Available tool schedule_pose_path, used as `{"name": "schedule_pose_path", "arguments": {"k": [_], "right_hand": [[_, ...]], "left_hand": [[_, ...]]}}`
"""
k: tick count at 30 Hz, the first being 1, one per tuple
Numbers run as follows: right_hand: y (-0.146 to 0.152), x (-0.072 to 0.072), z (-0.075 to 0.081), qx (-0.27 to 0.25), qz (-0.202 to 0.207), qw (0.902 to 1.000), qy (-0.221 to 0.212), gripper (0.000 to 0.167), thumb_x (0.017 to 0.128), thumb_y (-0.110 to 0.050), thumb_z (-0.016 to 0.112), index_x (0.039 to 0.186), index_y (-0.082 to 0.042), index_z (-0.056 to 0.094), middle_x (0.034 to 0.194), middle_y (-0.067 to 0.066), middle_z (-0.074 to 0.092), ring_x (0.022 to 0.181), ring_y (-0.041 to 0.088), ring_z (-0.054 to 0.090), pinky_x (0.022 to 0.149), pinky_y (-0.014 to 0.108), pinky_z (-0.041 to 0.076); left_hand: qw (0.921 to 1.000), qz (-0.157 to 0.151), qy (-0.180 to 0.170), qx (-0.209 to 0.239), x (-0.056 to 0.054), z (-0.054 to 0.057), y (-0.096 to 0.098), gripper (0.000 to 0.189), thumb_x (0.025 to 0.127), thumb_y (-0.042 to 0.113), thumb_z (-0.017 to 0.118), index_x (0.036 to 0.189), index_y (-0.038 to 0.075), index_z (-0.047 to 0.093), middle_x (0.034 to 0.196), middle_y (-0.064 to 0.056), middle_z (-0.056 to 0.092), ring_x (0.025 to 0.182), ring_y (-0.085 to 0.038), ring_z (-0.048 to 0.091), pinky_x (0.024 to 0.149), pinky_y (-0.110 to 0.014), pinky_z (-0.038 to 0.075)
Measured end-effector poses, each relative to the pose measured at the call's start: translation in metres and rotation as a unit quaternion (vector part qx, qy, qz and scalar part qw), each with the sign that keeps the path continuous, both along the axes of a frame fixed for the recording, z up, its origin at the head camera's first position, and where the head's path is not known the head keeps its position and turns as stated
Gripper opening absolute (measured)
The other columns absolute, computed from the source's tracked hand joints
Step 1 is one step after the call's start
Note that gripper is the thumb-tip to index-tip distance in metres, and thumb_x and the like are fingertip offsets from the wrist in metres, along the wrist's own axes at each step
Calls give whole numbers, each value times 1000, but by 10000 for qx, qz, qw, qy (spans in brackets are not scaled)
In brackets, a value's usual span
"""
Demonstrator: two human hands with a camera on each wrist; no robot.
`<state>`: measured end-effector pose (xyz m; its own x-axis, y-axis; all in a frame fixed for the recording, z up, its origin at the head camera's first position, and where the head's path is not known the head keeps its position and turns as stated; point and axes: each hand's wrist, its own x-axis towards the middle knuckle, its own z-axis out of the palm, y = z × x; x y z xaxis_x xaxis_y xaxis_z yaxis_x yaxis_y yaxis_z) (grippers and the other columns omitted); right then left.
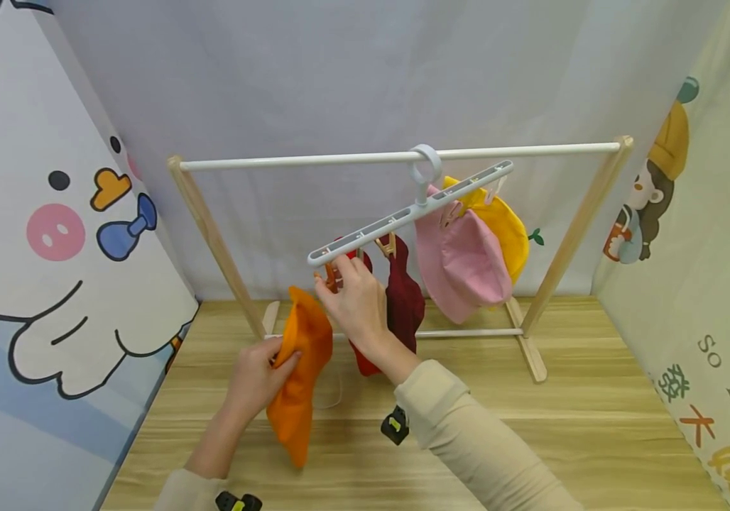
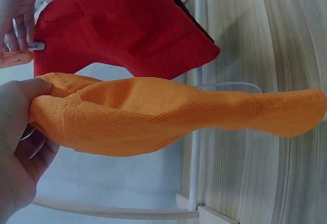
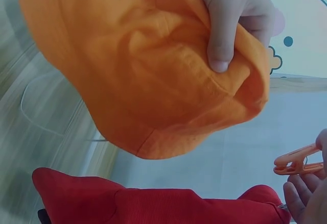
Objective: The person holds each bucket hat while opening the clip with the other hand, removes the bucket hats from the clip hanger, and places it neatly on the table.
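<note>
An orange bucket hat (image 1: 307, 355) dangles from my left hand (image 1: 253, 380), whose thumb and fingers pinch its folded upper edge. In the left wrist view the orange hat (image 2: 133, 114) is seen edge-on, narrow and creased. My right hand (image 1: 361, 301) is at the left end of a grey clip hanger (image 1: 403, 215). It pinches an orange clothespin (image 3: 296, 164) between thumb and fingers. The orange hat's top edge is close to that clothespin and apart from it. Just behind my right hand hang a red hat (image 2: 127, 27) and a dark red hat (image 1: 405, 291).
The hanger hooks over the white bar (image 1: 301, 160) of a wooden rack, tilted with its left end lower. Toward its right end, clips hold a pink hat (image 1: 467, 266) and a yellow hat (image 1: 505, 231). The rack stands on a wood-grain table (image 1: 467, 426) before a pale curtain.
</note>
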<state>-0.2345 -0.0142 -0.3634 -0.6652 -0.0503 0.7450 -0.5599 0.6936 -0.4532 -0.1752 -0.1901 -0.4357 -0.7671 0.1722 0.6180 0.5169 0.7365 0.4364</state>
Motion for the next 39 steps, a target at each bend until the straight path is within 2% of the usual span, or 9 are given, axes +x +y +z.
{"name": "schedule_pose_path", "arguments": {"k": [14, 22, 26, 34, 39], "right_hand": [[0, -1, -2, 12, 130, 9999, -95, 20, 81, -29, 68, 88, -13, 59, 77, 1, 61, 64, 13, 59, 53, 24, 46], [1, -1, -5, 50, 111, 9998, -182, 21, 81, -30, 67, 89, -13, 59, 78, 2, 62, 63, 12, 59, 53, 24, 47], [1, -1, -5, 90, 78, 9998, -185, 21, 81, -31, 67, 90, -14, 59, 78, 0, 62, 63, 10, 59, 53, 24, 47], [1, -1, -6, 56, 112, 9997, -233, 21, 81, -31, 67, 88, -13, 59, 79, 0, 63, 65, 13, 62, 53, 25, 48], [2, 0, -6, 65, 105, 9996, -243, 22, 81, -32, 67, 89, -13, 60, 78, 0, 63, 65, 12, 62, 53, 25, 48]], "left_hand": [[9999, -29, -17, -157, 6, 4, -12, 14, 71, 8, 77, 73, 9, 62, 63, 1, 58, 52, -6, 48, 45, -19, 40], [9997, -26, -9, -252, 9, 6, -22, 26, 71, 5, 76, 63, 12, 52, 56, 6, 47, 50, -3, 41, 44, -18, 36], [9994, 19, -38, -343, 10, 7, -28, 31, 71, 5, 76, 60, 14, 47, 54, 7, 43, 49, -3, 38, 43, -18, 34], [9979, 231, -359, -494, 16, 12, -41, 26, 73, 10, 75, 63, 14, 52, 57, 7, 47, 50, -5, 41, 44, -19, 36], [9966, 365, -429, -594, 20, 11, -49, 21, 74, 11, 75, 66, 14, 56, 60, 6, 53, 53, -5, 45, 46, -20, 39]]}}
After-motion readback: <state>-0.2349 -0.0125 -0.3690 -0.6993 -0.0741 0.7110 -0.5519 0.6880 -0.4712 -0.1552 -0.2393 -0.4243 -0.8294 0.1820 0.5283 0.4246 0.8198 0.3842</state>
